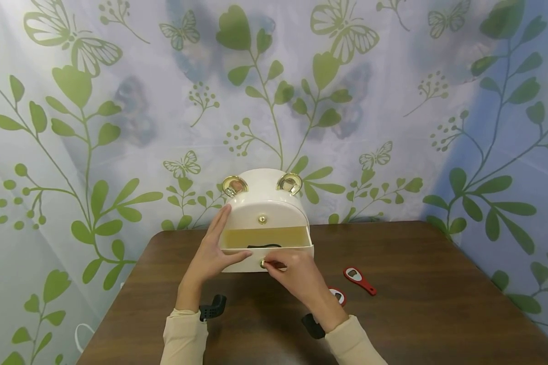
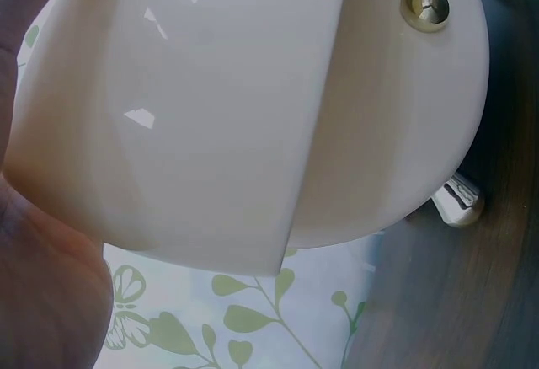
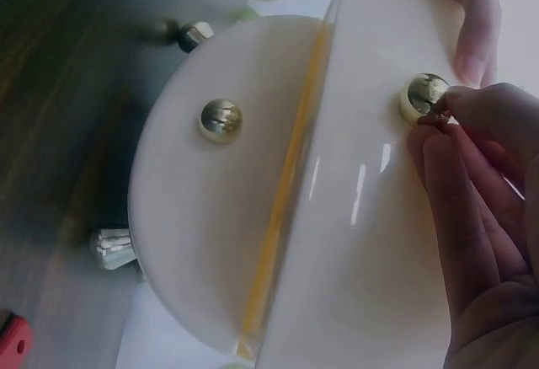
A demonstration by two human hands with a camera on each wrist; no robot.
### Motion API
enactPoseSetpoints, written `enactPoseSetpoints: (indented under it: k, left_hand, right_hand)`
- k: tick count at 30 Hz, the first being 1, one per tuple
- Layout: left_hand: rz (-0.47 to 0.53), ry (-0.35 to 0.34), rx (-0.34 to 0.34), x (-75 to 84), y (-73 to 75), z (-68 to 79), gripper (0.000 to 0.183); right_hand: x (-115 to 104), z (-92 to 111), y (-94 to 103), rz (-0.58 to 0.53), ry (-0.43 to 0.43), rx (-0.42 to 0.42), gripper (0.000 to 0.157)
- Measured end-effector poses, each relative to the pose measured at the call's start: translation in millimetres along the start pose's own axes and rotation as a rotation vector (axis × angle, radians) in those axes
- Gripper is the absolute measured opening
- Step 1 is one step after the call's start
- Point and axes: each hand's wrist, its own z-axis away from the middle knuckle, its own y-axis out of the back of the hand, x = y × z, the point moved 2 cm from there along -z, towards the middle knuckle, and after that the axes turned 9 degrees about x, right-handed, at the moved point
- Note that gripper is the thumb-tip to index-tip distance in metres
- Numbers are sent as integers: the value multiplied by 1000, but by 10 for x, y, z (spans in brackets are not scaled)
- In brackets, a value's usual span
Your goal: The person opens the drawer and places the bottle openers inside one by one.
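Glossy cream rounded cabinet with two gold ears (image 1: 260, 186) is sitting at the back of the dark brown wood table (image 1: 415, 309), right up by the leafy butterfly-print curtain (image 1: 274, 116). Its lower cream drawer (image 1: 242, 266) is pulled out, and you can see a bit of something black (image 1: 265, 246) in there, can't tell what tho. The right hand (image 1: 298, 274) has thumb and fingers pinched on the drawer's shiny round gold knob (image 3: 423, 98). Left hand's (image 1: 210, 259) spread pretty wide, fingers mostly straight along the cabinet's left side, thumb reaching across the drawer front. A red-and-white paddle-shaped gadget (image 1: 360, 281) lies off to the right, with a similar one (image 1: 338, 296) half hidden behind the right wrist.
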Motion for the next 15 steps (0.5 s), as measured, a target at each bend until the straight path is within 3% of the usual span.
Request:
enactPoseSetpoints:
  k: [15]
  left_hand:
    - [5, 22, 3, -12, -13, 5, 118]
  right_hand:
    - [-12, 34, -21, 22, 23, 25, 15]
